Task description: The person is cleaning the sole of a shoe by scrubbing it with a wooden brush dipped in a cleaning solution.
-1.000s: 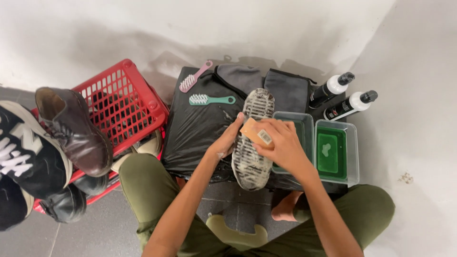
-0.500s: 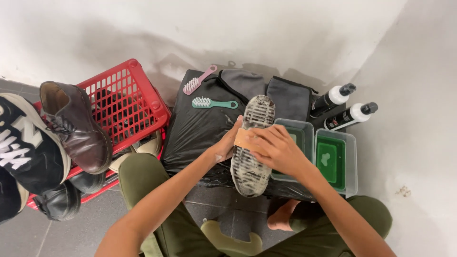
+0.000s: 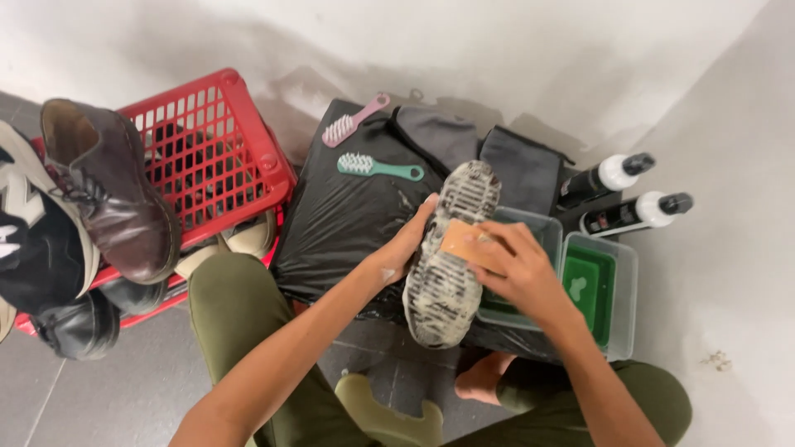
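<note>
Head view: left hand (image 3: 403, 248) grips upturned shoe (image 3: 447, 257); right hand (image 3: 513, 269) presses tan brush (image 3: 464, 240) on sole.

Views: one only, worn on the person's head; no second view shares the scene.
Direction: looks steeply down, almost straight, over the person's own lap and forearms toward the floor.
Far edge: top of the frame meets a pale wall behind the work area; a second pale surface, probably another wall, runs down the right side.
Near edge: bottom of the frame cuts off the olive-trousered knees and both arms.
Closeness: near, at arm's reach; left hand (image 3: 406, 248) and right hand (image 3: 513, 269) sit just right of centre.
Left margin: red basket (image 3: 248, 157) and piled shoes, partly cropped.
Right margin: two bottles (image 3: 629, 194) and clear tubs (image 3: 621, 257), fully in frame.
</note>
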